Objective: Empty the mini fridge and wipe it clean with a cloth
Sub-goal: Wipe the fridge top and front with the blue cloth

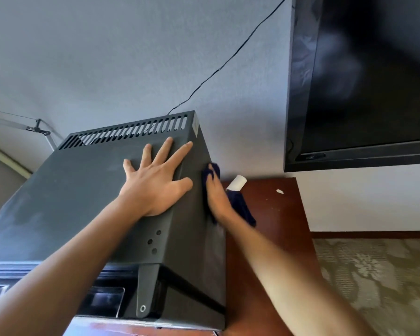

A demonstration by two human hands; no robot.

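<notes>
The black mini fridge (83, 190) stands on a reddish wooden cabinet (272, 214), seen from above and in front. My left hand (155, 180) lies flat on its top, fingers spread, just short of the vent slots at the back. My right hand (217, 197) presses a dark blue cloth (240, 207) against the fridge's right side wall near the top edge, fingers stretched out along the wall. Part of the cloth bunches over my fingertips and the rest trails down behind the hand. The fridge's inside is hidden from here.
A wall-mounted black television (361, 81) hangs at the upper right. A thin black cable (228, 61) runs from the fridge's back up the wall. A white paper roll (237, 183) and small white scraps (279, 191) lie on the cabinet. Patterned carpet (374, 275) is at the right.
</notes>
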